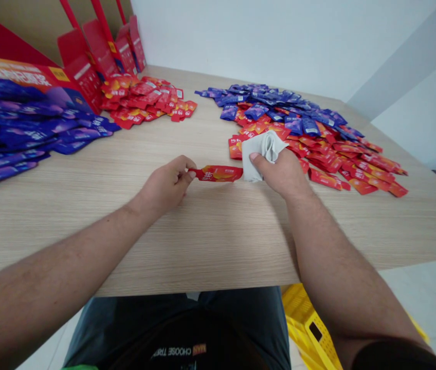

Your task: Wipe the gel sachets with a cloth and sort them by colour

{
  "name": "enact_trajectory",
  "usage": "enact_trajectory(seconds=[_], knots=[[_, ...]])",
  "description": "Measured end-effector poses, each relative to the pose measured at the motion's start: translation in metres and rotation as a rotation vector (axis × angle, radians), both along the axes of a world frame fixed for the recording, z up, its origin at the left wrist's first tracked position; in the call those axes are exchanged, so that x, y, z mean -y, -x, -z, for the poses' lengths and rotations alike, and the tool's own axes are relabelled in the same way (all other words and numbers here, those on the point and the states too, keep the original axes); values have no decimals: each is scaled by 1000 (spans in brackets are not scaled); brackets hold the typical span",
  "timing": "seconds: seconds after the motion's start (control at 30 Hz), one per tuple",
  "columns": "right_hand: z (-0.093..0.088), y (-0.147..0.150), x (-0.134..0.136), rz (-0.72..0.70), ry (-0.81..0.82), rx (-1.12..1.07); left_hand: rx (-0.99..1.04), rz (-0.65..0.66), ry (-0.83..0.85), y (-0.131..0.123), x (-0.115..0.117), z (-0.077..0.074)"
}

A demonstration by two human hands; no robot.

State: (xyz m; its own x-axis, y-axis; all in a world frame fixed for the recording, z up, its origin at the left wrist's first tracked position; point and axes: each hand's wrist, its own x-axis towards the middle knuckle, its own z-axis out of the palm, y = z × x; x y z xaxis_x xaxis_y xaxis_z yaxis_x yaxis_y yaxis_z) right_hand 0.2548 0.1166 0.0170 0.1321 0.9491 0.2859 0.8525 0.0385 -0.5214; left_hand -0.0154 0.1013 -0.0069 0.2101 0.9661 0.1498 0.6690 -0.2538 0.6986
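Between my hands is a red pouch [221,173] with orange print, held level just above the wooden table. My left hand [167,182] pinches its narrow left end between thumb and fingers. A folded pale grey cloth [254,151] is gripped in my right hand [283,172], thumb on top, and the cloth meets the pouch's right end. Just beyond my right hand lies a large heap of red pouches [329,156], with purple-blue pouches [272,100] along its far side.
A smaller pile of red pouches [148,100] lies at the back left, beside open red boxes [87,72]. Purple-blue pouches [29,123] are stacked at the far left. A white wall [279,41] stands behind the table [202,246]. A yellow crate [310,329] is below the front edge, right.
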Motion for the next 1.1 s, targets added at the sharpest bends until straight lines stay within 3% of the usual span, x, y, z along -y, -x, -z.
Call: enact_trajectory(seconds=[0.4,0.57,0.7,0.87,1.0,1.1], knots=[[-4,3,5,-38,71,86,443,-55,346,-10,1,-3],[0,5,3,-127,110,80,377,-14,301,-8,-2,5],[5,24,12,-220,96,70,303,35,205,-11,-2,12],[9,50,25,-369,147,163,334,218,210,-17,0,14],[7,37,16,-241,258,307,354,221,252,-18,1,13],[5,31,15,-128,199,277,359,196,260,-18,1,12]])
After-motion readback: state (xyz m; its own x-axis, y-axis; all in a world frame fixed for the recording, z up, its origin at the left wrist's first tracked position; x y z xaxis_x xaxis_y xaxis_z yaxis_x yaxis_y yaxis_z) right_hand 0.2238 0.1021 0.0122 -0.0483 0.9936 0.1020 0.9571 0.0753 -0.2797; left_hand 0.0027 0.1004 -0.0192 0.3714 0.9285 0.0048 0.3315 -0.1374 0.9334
